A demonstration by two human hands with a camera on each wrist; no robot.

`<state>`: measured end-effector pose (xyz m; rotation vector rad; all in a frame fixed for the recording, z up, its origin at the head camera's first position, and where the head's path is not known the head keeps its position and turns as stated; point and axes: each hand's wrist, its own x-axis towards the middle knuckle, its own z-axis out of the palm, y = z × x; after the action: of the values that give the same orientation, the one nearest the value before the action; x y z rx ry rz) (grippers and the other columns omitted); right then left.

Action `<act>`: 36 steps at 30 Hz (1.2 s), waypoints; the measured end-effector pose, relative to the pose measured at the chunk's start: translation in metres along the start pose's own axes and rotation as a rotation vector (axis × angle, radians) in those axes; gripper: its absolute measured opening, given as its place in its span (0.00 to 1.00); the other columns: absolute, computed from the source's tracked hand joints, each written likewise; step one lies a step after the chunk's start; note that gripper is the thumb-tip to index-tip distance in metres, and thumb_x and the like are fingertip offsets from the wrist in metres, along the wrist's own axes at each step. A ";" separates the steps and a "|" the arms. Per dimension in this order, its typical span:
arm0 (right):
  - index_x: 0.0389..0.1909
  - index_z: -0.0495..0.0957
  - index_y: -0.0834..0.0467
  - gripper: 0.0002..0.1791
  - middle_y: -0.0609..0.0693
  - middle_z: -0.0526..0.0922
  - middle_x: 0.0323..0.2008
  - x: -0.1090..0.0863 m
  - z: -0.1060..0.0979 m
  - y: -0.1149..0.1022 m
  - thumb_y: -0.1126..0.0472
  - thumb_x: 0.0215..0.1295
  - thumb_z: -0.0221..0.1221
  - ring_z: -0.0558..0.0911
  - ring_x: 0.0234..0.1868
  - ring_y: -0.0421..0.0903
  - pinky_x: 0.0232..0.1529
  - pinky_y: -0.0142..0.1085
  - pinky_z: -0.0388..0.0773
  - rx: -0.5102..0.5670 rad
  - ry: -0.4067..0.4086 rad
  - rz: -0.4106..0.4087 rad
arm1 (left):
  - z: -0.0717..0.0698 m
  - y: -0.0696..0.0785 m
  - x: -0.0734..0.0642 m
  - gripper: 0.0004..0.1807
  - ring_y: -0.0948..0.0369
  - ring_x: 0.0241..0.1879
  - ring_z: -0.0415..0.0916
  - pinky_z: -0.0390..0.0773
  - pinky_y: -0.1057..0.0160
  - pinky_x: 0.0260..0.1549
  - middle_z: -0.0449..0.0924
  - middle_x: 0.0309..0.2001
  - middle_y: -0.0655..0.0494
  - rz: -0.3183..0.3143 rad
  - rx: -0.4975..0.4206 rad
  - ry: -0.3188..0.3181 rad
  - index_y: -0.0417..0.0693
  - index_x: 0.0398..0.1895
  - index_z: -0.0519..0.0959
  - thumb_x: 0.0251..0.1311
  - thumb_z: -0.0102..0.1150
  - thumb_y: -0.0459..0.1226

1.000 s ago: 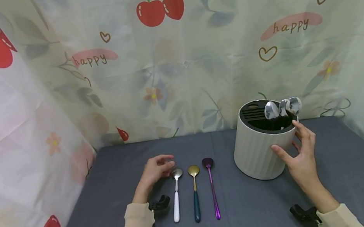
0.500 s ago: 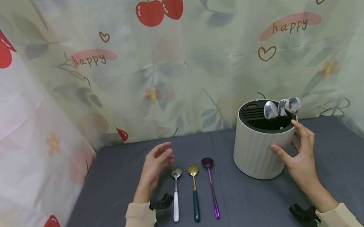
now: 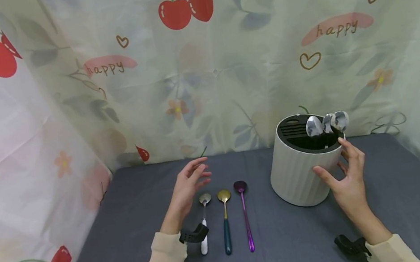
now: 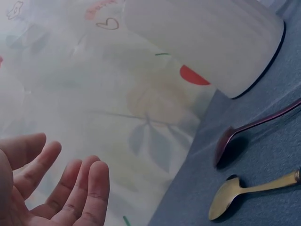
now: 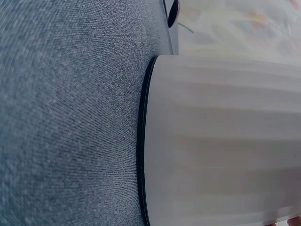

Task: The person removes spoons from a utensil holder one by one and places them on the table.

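My left hand (image 3: 186, 191) is raised above the cloth with nothing in it, its fingers loosely bent and spread. Just below it lies a spoon with a white handle (image 3: 204, 246), partly covered by the wrist camera. To its right are a gold spoon with a dark green handle (image 3: 226, 232) and a long purple spoon (image 3: 246, 216). My right hand (image 3: 349, 187) holds the white ribbed utensil holder (image 3: 299, 181), thumb on the front wall and a finger at the rim. In the right wrist view the holder's wall (image 5: 221, 141) fills much of the frame; only fingertips show.
Several silver spoons (image 3: 314, 126) stand bowl-up in the holder's open compartment, beside a slotted black lid (image 3: 291, 130). A dark grey cloth (image 3: 280, 247) covers the table. Patterned curtains (image 3: 212, 90) hang behind and at the sides.
My left hand has lifted away from the white-handled spoon, its fingers opening, then shifted right above it. The spoons stay where they were. My right hand keeps its place on the holder.
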<state>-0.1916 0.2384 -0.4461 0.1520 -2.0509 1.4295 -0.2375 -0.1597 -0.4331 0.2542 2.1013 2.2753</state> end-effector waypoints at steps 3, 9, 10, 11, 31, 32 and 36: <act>0.81 0.58 0.46 0.53 0.31 0.54 0.68 0.000 -0.001 -0.001 0.74 0.59 0.72 0.62 0.73 0.47 0.76 0.47 0.59 -0.005 0.001 -0.001 | 0.004 0.000 0.001 0.20 0.42 0.60 0.77 0.81 0.51 0.58 0.77 0.59 0.45 0.007 -0.001 -0.016 0.47 0.69 0.76 0.81 0.53 0.42; 0.81 0.58 0.46 0.53 0.31 0.54 0.68 0.000 -0.002 -0.002 0.74 0.59 0.72 0.62 0.73 0.47 0.76 0.48 0.59 -0.005 -0.001 0.002 | 0.012 0.008 0.006 0.19 0.39 0.63 0.74 0.79 0.50 0.61 0.77 0.61 0.45 0.035 -0.010 -0.054 0.49 0.68 0.76 0.80 0.53 0.43; 0.81 0.58 0.46 0.53 0.31 0.54 0.68 0.000 -0.002 -0.002 0.74 0.58 0.72 0.62 0.73 0.47 0.76 0.48 0.59 -0.003 -0.001 0.001 | 0.014 0.010 0.007 0.20 0.37 0.64 0.72 0.79 0.50 0.62 0.77 0.62 0.45 0.041 -0.007 -0.065 0.49 0.68 0.76 0.80 0.53 0.44; 0.81 0.58 0.46 0.53 0.31 0.54 0.68 0.000 -0.002 -0.002 0.74 0.58 0.72 0.62 0.73 0.47 0.76 0.48 0.59 -0.001 0.000 0.000 | 0.017 0.013 0.008 0.20 0.35 0.66 0.70 0.78 0.50 0.62 0.76 0.62 0.45 0.048 -0.007 -0.076 0.49 0.69 0.76 0.80 0.53 0.44; 0.81 0.57 0.45 0.53 0.30 0.54 0.67 0.000 -0.001 -0.002 0.74 0.59 0.71 0.60 0.74 0.50 0.76 0.58 0.57 -0.006 -0.011 0.006 | 0.076 0.054 0.035 0.20 0.45 0.63 0.77 0.78 0.55 0.64 0.77 0.63 0.41 0.144 -0.107 -0.214 0.49 0.71 0.73 0.81 0.51 0.42; 0.81 0.57 0.44 0.53 0.30 0.53 0.67 0.000 -0.001 -0.002 0.74 0.59 0.71 0.60 0.74 0.50 0.76 0.59 0.57 -0.009 -0.011 0.007 | 0.079 0.054 0.036 0.21 0.45 0.64 0.77 0.78 0.55 0.64 0.77 0.63 0.41 0.147 -0.113 -0.220 0.49 0.72 0.73 0.81 0.51 0.42; 0.82 0.57 0.44 0.54 0.30 0.53 0.67 0.000 -0.002 -0.001 0.74 0.59 0.72 0.60 0.75 0.50 0.76 0.59 0.57 -0.018 -0.011 0.014 | 0.089 0.057 0.042 0.22 0.42 0.64 0.76 0.77 0.54 0.64 0.76 0.64 0.37 0.156 -0.141 -0.241 0.46 0.73 0.72 0.82 0.50 0.42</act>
<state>-0.1907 0.2397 -0.4450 0.1385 -2.0767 1.4205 -0.2608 -0.0709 -0.3664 0.6703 1.8549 2.3240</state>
